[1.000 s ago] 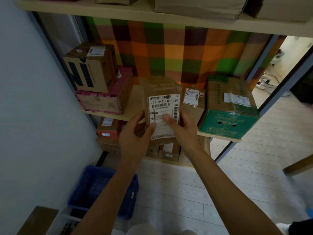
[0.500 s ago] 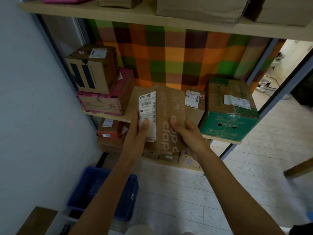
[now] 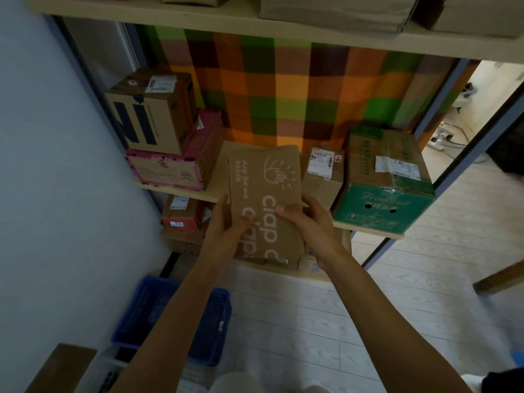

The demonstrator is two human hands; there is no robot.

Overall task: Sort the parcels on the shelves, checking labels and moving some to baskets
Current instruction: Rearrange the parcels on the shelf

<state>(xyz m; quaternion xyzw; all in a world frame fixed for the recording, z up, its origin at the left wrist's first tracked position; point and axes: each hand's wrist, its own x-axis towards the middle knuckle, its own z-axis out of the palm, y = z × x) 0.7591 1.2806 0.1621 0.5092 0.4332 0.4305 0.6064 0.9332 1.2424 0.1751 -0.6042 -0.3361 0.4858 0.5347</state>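
The middle shelf (image 3: 217,177) runs from the wall on the left to a metal post on the right, with a checked curtain (image 3: 283,89) hanging behind it. Below its left end, a blue basket (image 3: 147,316) sits on the floor. At the shelf's right end a green box (image 3: 388,180) stands flush with the front edge. At the left end a brown carton with dark block lettering (image 3: 153,114) is stacked on a pink box (image 3: 175,168).

The brown parcel (image 3: 266,194) is at the middle of the shelf, printed face up. Its long axis runs front to back: the far end points at the curtain and lies over the shelf board, and the near end sticks out past the front edge. No label shows on the upward face. Just to its right, between it and the green box, stands a small labelled box (image 3: 323,174).

Both hands grip the parcel's near end. The left hand (image 3: 224,231) clasps the left edge with its thumb on the printed face. The right hand (image 3: 309,222) clasps the right edge the same way.
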